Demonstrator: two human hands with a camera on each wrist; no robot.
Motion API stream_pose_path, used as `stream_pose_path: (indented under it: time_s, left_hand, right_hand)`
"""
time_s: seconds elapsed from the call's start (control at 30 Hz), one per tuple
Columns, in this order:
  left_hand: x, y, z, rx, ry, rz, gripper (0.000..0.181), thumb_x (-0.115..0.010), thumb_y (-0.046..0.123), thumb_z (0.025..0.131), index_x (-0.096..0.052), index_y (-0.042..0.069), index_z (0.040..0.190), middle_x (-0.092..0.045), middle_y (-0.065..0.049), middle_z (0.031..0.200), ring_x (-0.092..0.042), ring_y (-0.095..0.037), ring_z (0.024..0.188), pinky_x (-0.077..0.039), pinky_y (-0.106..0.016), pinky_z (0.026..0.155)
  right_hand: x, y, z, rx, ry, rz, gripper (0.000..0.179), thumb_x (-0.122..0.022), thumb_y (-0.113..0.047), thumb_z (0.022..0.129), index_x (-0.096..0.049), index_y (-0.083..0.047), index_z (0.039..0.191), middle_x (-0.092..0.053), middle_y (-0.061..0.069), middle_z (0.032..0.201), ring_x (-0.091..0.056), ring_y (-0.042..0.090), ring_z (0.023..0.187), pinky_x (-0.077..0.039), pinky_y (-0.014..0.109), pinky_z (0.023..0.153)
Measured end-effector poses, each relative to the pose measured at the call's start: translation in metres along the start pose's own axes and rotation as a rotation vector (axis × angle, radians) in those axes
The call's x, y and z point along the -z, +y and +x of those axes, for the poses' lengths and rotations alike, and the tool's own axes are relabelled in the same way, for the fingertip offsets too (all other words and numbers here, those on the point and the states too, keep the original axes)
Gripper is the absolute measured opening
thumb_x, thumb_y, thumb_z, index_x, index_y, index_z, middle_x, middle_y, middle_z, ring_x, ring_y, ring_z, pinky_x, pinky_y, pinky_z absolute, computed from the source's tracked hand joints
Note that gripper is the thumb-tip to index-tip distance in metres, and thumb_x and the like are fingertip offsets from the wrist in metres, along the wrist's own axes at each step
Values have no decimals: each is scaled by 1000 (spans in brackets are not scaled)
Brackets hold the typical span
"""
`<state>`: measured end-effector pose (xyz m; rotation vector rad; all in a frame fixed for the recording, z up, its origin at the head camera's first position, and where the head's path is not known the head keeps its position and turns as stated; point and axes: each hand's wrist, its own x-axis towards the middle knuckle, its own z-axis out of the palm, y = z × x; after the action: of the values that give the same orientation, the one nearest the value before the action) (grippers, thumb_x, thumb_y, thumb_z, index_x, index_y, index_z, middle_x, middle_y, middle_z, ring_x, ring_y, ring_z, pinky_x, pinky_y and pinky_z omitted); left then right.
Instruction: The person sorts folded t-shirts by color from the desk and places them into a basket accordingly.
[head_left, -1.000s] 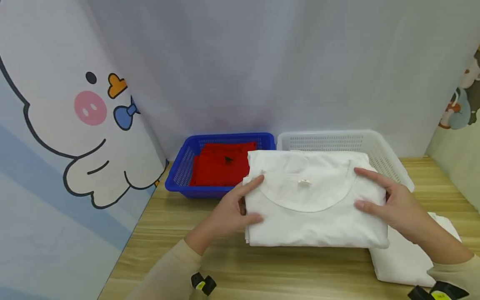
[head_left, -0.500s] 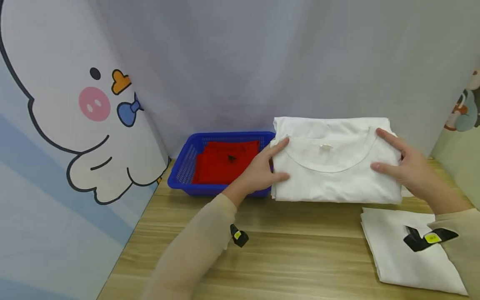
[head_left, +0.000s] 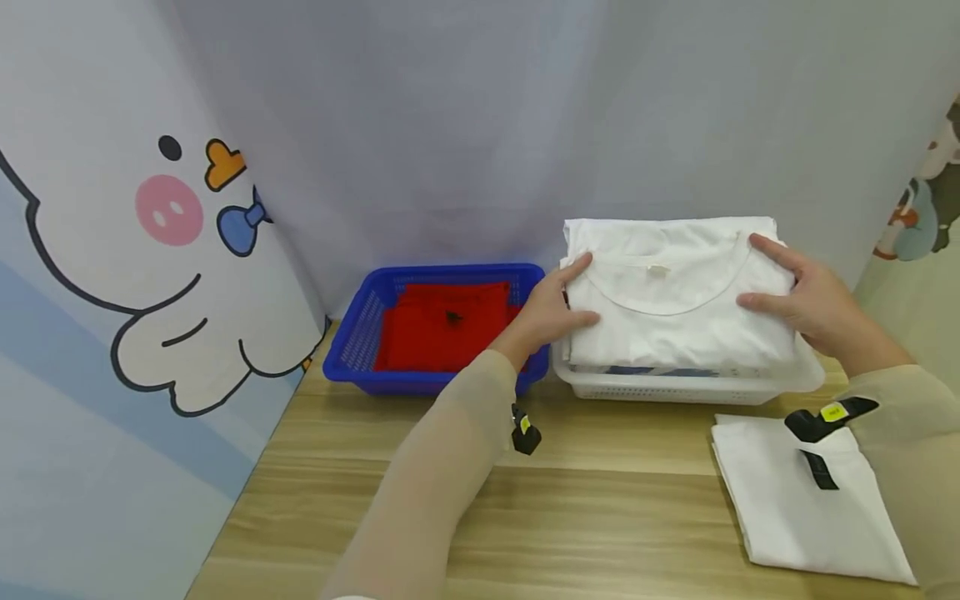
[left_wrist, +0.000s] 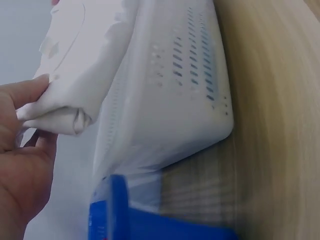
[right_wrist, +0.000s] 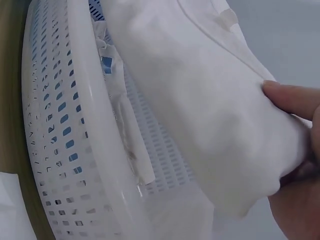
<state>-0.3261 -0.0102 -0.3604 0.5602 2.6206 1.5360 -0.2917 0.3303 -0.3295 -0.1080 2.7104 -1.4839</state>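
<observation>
A folded white T-shirt (head_left: pixel 675 308), its round neckline and small label facing up, is held level over the white plastic basket (head_left: pixel 675 387). My left hand (head_left: pixel 551 304) grips its left end, thumb on top and fingers underneath in the left wrist view. At the opposite end my right hand (head_left: pixel 813 308) pinches the folded edge the same way; in the right wrist view its thumb (right_wrist: pixel 287 97) presses on the cloth. Below the shirt, some white cloth with a blue patch (right_wrist: pixel 122 105) lies inside the basket, mostly hidden by the shirt.
Left of the white basket stands a blue basket (head_left: pixel 352 375) with folded red cloth (head_left: pixel 450 329) in it. Another folded white garment (head_left: pixel 810 508) with a black strip lies on the wooden table (head_left: pixel 600 517) at front right. A pale curtain (head_left: pixel 450 125) hangs behind.
Both hands have carried the folded T-shirt forward and to the right, from over the table to above the white basket. The front rim of that basket now shows beneath it.
</observation>
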Motion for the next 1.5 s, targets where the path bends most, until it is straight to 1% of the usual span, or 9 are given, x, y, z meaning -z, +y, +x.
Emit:
stream_pose_path:
  time_s: [0.1, 0.2, 0.37, 0.6, 0.8, 1.07, 1.2, 1.33, 1.5]
  left_hand:
    - [-12, -4, 5, 29, 59, 13, 89, -84, 22, 76, -34, 40, 148, -21, -4, 158, -33, -23, 138, -40, -38, 104]
    - [-24, -8, 8, 77, 109, 22, 90, -86, 28, 73, -35, 42, 147, -24, -8, 157, -30, -25, 140, -35, -40, 108]
    - [-40, -15, 10, 132, 146, 13, 90, -87, 31, 71, -37, 45, 145, -27, -9, 156, -26, -26, 142, -31, -41, 110]
    - [-49, -17, 12, 134, 132, 31, 89, -86, 33, 72, -36, 44, 145, -25, -7, 156, -26, -26, 142, -30, -43, 111]
    - [-51, -14, 12, 125, 109, 20, 89, -86, 34, 72, -36, 45, 145, -24, -5, 157, -26, -26, 142, -31, -44, 110]
    - [-54, -15, 13, 165, 68, 31, 86, -84, 39, 73, -37, 46, 144, -23, -4, 157, -23, -27, 143, -30, -49, 110]
    - [-56, -16, 16, 171, 56, 20, 85, -84, 40, 73, -38, 46, 144, -21, -2, 158, -22, -27, 143, -29, -50, 110]
    - [-55, -16, 17, 170, 49, 21, 86, -82, 42, 74, -36, 42, 146, -19, 1, 159, -21, -25, 144, -28, -49, 111]
    - [-55, -16, 18, 149, 34, 33, 89, -79, 41, 78, -30, 32, 151, -20, 4, 159, -20, -21, 144, -27, -45, 112]
  right_hand:
    - [-2, 10, 5, -2, 21, -24, 93, -77, -39, 80, -15, -52, 148, 7, 12, 160, -6, 48, 140, -23, 69, 102]
    - [-7, 20, 10, -4, 47, -35, 94, -79, -41, 77, -18, -51, 148, 2, 14, 160, -5, 46, 141, -18, 67, 106]
    - [-15, 34, 15, -8, 57, -20, 96, -81, -43, 75, -22, -46, 150, 0, 15, 160, -2, 43, 143, -12, 64, 109]
    - [-18, 42, 16, 0, 45, -67, 98, -79, -46, 76, -18, -40, 152, 2, 16, 160, 3, 45, 142, -7, 66, 109]
    - [-20, 47, 17, 26, 43, -59, 96, -79, -42, 78, -20, -36, 153, -1, 15, 160, 2, 44, 143, -5, 64, 110]
    - [-28, 53, 18, 19, 11, -72, 99, -76, -45, 79, -15, -31, 155, 2, 17, 160, 3, 44, 143, -5, 65, 109]
    - [-29, 55, 19, 32, 4, -104, 95, -72, -47, 83, -14, -26, 156, -1, 18, 159, 3, 44, 143, -6, 67, 108]
    - [-31, 54, 19, 48, -20, -139, 90, -65, -50, 88, -12, -24, 156, -2, 17, 160, 1, 44, 143, -9, 69, 107]
    - [-34, 51, 19, 42, -52, -147, 90, -63, -50, 89, -10, -22, 156, 2, 16, 160, 2, 45, 143, -11, 68, 107]
